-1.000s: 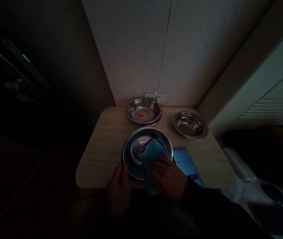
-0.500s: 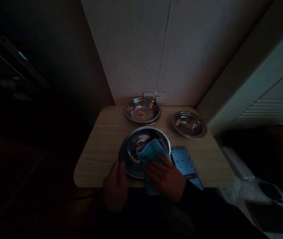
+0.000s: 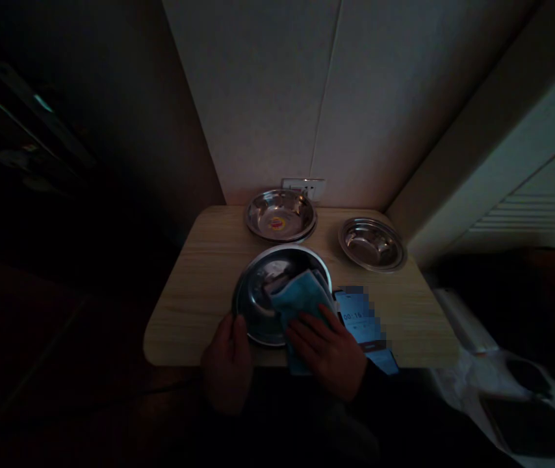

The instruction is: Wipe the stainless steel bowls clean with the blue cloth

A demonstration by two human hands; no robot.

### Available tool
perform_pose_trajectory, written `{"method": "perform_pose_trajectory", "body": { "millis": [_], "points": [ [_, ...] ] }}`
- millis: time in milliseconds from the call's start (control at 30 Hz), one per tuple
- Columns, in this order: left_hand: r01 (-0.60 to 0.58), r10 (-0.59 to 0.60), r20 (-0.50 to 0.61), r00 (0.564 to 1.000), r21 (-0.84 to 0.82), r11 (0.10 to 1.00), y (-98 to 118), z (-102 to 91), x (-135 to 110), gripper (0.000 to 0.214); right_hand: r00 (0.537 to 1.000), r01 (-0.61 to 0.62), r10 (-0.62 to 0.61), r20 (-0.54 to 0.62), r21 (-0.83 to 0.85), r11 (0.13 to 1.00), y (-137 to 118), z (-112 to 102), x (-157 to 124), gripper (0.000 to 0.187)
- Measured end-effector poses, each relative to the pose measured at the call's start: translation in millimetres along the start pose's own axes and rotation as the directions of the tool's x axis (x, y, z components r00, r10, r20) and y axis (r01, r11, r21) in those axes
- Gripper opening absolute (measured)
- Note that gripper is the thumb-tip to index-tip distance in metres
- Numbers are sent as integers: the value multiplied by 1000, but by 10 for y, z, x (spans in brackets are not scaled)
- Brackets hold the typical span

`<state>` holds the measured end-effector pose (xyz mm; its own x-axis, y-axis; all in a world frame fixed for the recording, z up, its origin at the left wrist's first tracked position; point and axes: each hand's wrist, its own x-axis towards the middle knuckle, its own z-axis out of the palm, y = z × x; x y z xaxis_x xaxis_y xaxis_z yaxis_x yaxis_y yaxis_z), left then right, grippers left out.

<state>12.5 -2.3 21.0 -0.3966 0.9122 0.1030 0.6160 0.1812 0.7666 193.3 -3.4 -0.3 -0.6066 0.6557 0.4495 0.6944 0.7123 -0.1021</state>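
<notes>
A large steel bowl (image 3: 262, 296) sits near the front edge of a small wooden table (image 3: 199, 286). My left hand (image 3: 227, 361) grips the bowl's near left rim, thumb over the edge. My right hand (image 3: 329, 348) presses a blue cloth (image 3: 299, 298) into the right side of the bowl, fingers closed on it. Part of the cloth hangs over the bowl's near rim under that hand.
Two more steel bowls stand at the back: one with a red and yellow sticker (image 3: 280, 216) by a wall socket (image 3: 304, 188), one (image 3: 372, 244) at the right. A lit phone (image 3: 362, 322) lies right of the large bowl. The room is dark; bedding lies lower right.
The bowl has tilted and shifted a little to the left, and my right hand with the cloth has slid slightly toward me. The view has barely moved.
</notes>
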Motion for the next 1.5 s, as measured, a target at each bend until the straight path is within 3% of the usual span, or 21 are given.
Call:
{"method": "perform_pose_trajectory", "body": {
  "millis": [167, 300, 633, 833, 967, 1233, 1400, 1500],
  "points": [
    [33, -32, -68, 997, 24, 999, 23, 38, -46, 32, 994, -103, 107, -16, 163, 981, -249, 110, 180, 29],
    [92, -89, -46, 995, 52, 994, 7, -22, 3, 31, 982, -162, 178, -57, 216, 963, -441, 234, 319, 29],
    [-53, 54, -1, 999, 87, 995, -5, -76, 97, 35, 997, 36, -36, 72, 2, 999, 134, -40, 3, 28],
    [-84, 89, -41, 995, 109, 990, 17, -54, 67, 36, 988, -124, 100, 116, 224, 967, -191, 88, 334, 30],
    [-101, 109, -61, 992, 117, 988, 19, -83, 50, 36, 985, -162, 128, 113, 376, 912, -308, 124, 576, 35],
    [-155, 157, -34, 987, 44, 987, 40, -81, 57, 32, 954, -143, 105, 281, 115, 983, 50, -37, 421, 20],
    [-109, 109, -15, 994, 22, 994, 65, -54, 37, 28, 975, -151, 92, 204, 297, 943, -99, 29, 566, 27],
    [-72, 73, -13, 997, 34, 997, 46, -71, 31, 27, 975, -147, 93, 201, 269, 952, -127, 40, 615, 26]
  ]
}}
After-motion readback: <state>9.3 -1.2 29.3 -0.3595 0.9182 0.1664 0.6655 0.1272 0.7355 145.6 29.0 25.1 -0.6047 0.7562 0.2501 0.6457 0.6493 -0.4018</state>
